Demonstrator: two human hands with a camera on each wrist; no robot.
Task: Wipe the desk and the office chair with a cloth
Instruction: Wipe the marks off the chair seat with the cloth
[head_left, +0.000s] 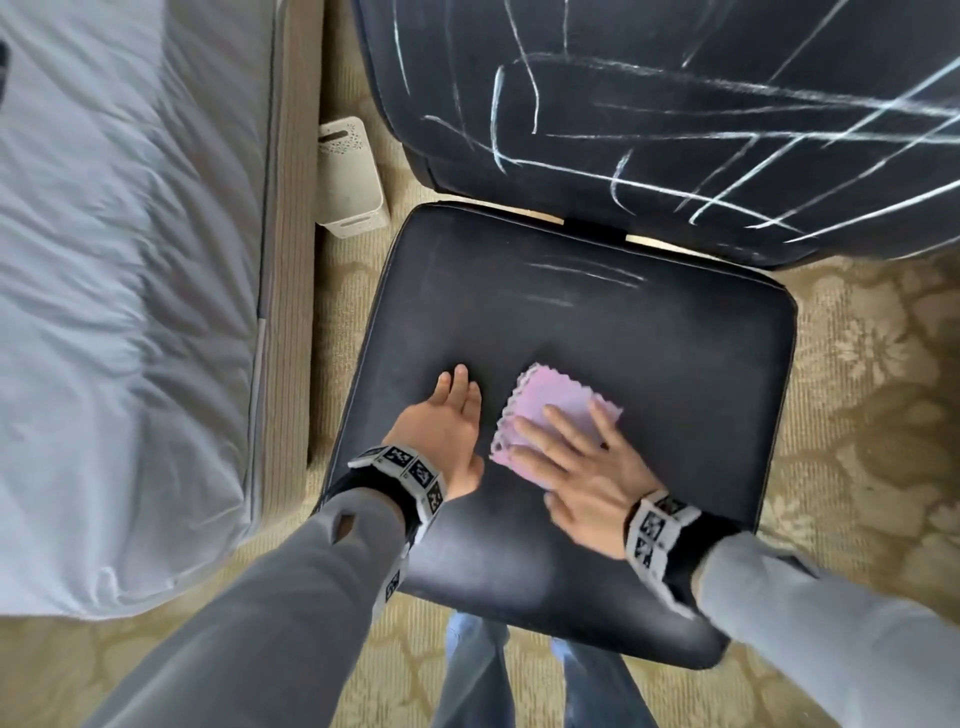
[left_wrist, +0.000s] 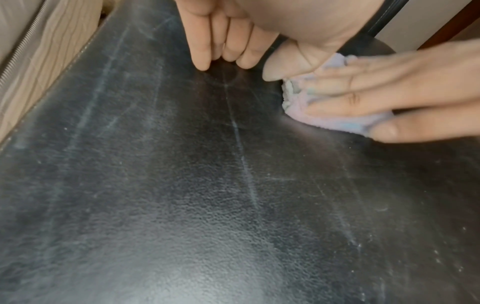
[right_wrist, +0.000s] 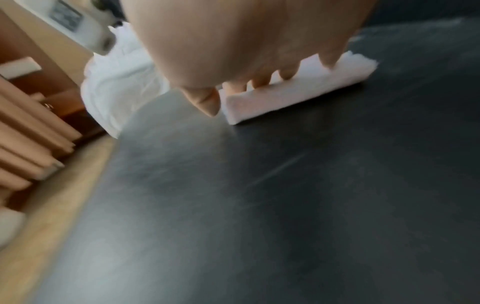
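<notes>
a person's right hand (head_left: 582, 467) is pressing a folded pink cloth (head_left: 550, 410) flat, fingers spread, onto the front of a black office chair seat (head_left: 649, 338). the left hand (head_left: 441, 431) is resting beside it, fingers straight, holding nothing. the cloth is looking soft, light and floppy, likely best handled under a flat palm.

Bare seat (head_left: 597, 322) ahead — backrest (head_left: 675, 130) beyond

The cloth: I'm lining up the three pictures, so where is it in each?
Head: the pink cloth lies mid-frame on the chair seat, under the right hand.
Left wrist: upper right, cloth under flat fingers.
Right wrist: top centre, cloth under the fingertips.
Shared landmark: the black seat with pale streaks.
</notes>
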